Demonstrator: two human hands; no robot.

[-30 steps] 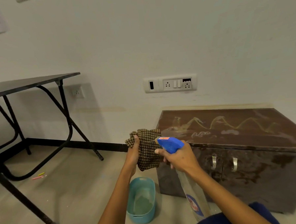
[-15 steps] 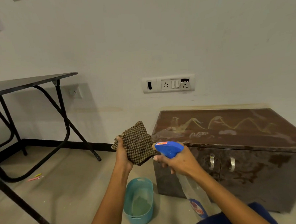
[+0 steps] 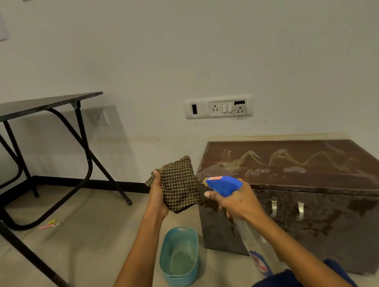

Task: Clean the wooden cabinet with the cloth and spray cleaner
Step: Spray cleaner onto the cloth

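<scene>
A low dark brown wooden cabinet (image 3: 309, 220) stands against the wall at the right, its top streaked with yellowish squiggles and white smears. My left hand (image 3: 157, 196) grips a bunched brown checked cloth (image 3: 181, 185), held up just left of the cabinet's corner. My right hand (image 3: 237, 203) holds a clear spray bottle (image 3: 224, 184) with a blue trigger head. Its nozzle points left at the cloth, a short gap away. The bottle's body runs down along my forearm.
A teal plastic tub (image 3: 179, 257) sits on the floor under my hands, beside the cabinet. A black folding table (image 3: 44, 106) stands at the left, with small pink and yellow sticks (image 3: 49, 225) on the floor beneath it. A socket panel (image 3: 218, 106) is on the wall.
My left hand turned the cloth from hanging loosely to a bunched pad facing the nozzle. The spray bottle stayed aimed at it; both hands shifted only slightly.
</scene>
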